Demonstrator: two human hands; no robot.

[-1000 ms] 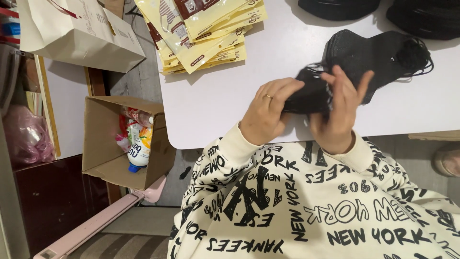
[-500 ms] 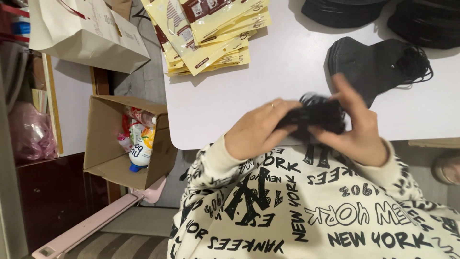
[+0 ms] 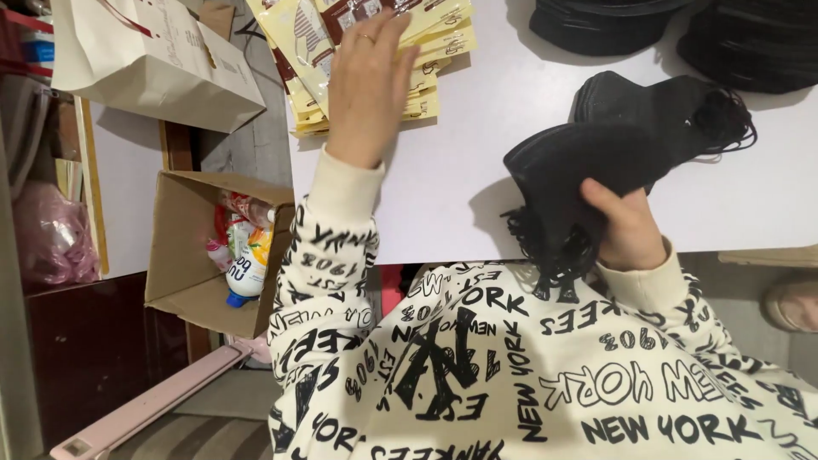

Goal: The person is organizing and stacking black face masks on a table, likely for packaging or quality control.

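Note:
My right hand [image 3: 629,230] grips a small stack of black face masks [image 3: 579,170] at the near edge of the white table [image 3: 477,187]; their black ear loops dangle below my fingers. My left hand [image 3: 368,81] reaches far forward, fingers spread, resting flat on a pile of yellow flat packets [image 3: 426,51] at the table's far left. A ring shows on one finger. More black masks [image 3: 673,106] lie on the table just beyond the ones I hold.
Dark piles of black items [image 3: 682,25] sit along the far right of the table. A white paper bag [image 3: 153,60] stands at the left. An open cardboard box [image 3: 209,247] with bottles sits on the floor beside the table.
Both hands held the black masks together before. Now my left hand has let go and stretched out onto the yellow packets, while my right hand keeps the masks.

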